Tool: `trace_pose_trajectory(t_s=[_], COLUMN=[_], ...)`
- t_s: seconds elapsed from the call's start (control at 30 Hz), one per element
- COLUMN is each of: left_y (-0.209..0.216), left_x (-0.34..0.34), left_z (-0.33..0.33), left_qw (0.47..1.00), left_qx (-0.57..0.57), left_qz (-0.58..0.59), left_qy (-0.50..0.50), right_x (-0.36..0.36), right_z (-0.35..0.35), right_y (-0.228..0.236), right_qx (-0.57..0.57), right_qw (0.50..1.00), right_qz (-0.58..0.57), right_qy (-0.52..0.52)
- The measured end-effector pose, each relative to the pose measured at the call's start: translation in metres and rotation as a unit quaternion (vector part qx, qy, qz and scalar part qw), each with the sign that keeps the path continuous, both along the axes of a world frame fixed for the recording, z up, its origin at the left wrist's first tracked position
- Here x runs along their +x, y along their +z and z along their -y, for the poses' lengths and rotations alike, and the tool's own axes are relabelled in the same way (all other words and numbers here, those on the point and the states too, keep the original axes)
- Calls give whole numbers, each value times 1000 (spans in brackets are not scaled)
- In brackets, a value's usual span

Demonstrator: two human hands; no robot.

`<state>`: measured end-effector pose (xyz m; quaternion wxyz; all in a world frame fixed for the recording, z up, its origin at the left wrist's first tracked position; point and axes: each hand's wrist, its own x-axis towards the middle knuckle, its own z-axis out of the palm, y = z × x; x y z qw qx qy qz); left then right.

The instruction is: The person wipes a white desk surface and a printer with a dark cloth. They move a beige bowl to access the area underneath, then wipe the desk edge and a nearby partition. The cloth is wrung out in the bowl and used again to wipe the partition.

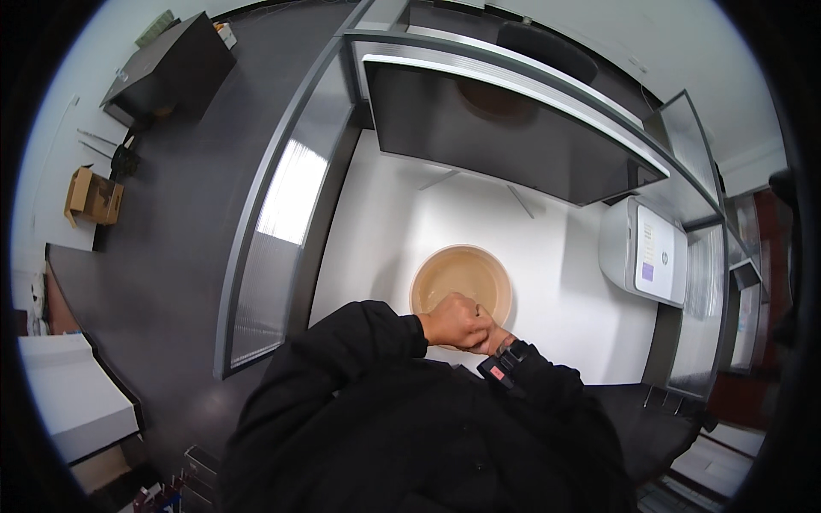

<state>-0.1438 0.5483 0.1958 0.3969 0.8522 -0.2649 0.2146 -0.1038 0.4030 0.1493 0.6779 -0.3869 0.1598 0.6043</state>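
Note:
A round tan basin (453,267) stands on the white desk in front of me, and it looks as if there is clear liquid in it. Above its near rim my two hands meet, pressed against each other. My left hand (456,321) is curled into a fist. Against it, lower and to the right, my right hand (495,338) is also closed, partly hidden behind the left. Whatever lies between the fingers, if anything, is out of sight. A black band with a small device (505,363) is strapped round my right wrist.
A large dark monitor (505,128) stands at the back of the white desk (359,222). To the right is a white printer (654,252). Grey-framed partition panels (286,192) enclose the desk. Far left, a cardboard box (94,197) and a dark cabinet (171,73) stand on the floor.

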Motion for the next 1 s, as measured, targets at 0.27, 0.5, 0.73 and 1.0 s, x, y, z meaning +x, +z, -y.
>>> trace_pose_trajectory(t_s=[0.27,0.5,0.73,1.0], left_y=[-3,8,12,11], left_x=[0,0,2,7], left_z=[-9,-5,-5,-11], left_qw=[999,999,998,997], left_qx=[23,3,-4,13], left_qz=[31,44,54,42], left_qy=[21,4,-37,-67], right_x=[5,21,3,-8], right_z=[-10,7,15,12], right_y=[6,10,0,-18], right_qx=[-37,4,-76,-99], right_qw=[997,987,989,958], right_qz=[-62,-33,64,257], right_qy=[14,160,109,82])
